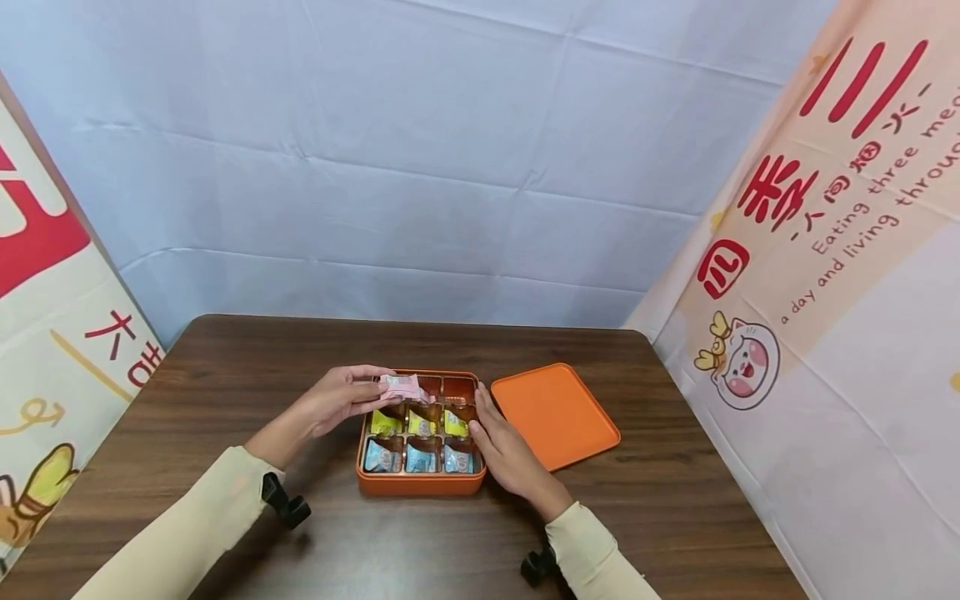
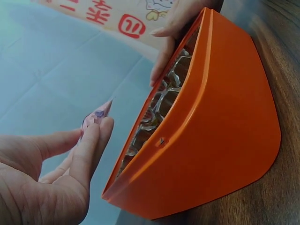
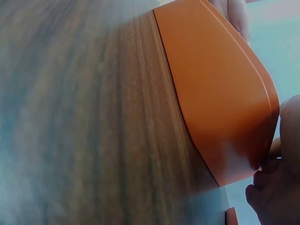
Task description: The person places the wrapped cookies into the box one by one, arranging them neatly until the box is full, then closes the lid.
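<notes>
My left hand (image 1: 341,402) pinches a pink wrapped sweet (image 1: 401,387) above the far left part of an orange box (image 1: 420,485). In the left wrist view the sweet (image 2: 97,115) sits between thumb and fingertips, apart from the rim; whether it is one piece or more, I cannot tell. The box has a divided inner tray. Yellow wrapped sweets (image 1: 422,423) fill the middle row and blue wrapped sweets (image 1: 420,457) the near row. My right hand (image 1: 510,450) rests against the box's right side, fingers fairly straight along the rim.
An orange lid (image 1: 555,417) lies flat on the brown wooden table (image 1: 420,550), just right of the box. Behind the table hangs a pale cloth (image 1: 420,208), with printed cloths (image 1: 840,233) at both sides.
</notes>
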Motion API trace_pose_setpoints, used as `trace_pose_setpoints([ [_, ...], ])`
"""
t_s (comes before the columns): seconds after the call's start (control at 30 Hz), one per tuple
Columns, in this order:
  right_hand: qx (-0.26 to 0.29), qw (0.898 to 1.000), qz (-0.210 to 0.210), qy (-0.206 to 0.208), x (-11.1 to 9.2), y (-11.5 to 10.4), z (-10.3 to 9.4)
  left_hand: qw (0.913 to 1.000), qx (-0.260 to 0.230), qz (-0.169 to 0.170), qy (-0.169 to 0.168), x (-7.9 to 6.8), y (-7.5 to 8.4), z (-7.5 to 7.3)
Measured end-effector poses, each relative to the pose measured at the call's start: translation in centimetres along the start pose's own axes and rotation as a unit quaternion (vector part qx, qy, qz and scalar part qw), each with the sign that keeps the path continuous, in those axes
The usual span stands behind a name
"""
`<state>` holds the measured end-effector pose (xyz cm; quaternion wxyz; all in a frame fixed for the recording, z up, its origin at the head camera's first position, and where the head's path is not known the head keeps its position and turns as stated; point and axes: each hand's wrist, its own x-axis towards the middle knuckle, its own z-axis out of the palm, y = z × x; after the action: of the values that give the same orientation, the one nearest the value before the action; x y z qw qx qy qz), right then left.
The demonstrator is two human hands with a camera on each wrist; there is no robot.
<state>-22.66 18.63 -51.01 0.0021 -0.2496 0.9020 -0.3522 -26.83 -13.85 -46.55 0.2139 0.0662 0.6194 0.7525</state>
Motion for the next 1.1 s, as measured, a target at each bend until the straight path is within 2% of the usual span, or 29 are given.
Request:
trace_pose_setpoints([
  [0.27, -0.004, 1.0, 0.004, -0.003, 0.0, 0.1, -0.1, 0.9995, 0.025, -0.017, 0.0, 1.6, -0.1, 1.1],
  [0.43, 0.0, 1.0, 0.007, -0.002, 0.0, 0.1, -0.3, 0.999, 0.029, -0.03, -0.017, 2.8, 0.0, 1.7],
  [1.1, -0.005, 1.0, 0.01, -0.006, 0.1, -0.1, -0.2, 0.993, 0.108, -0.037, -0.029, 5.8, 0.6, 3.5],
])
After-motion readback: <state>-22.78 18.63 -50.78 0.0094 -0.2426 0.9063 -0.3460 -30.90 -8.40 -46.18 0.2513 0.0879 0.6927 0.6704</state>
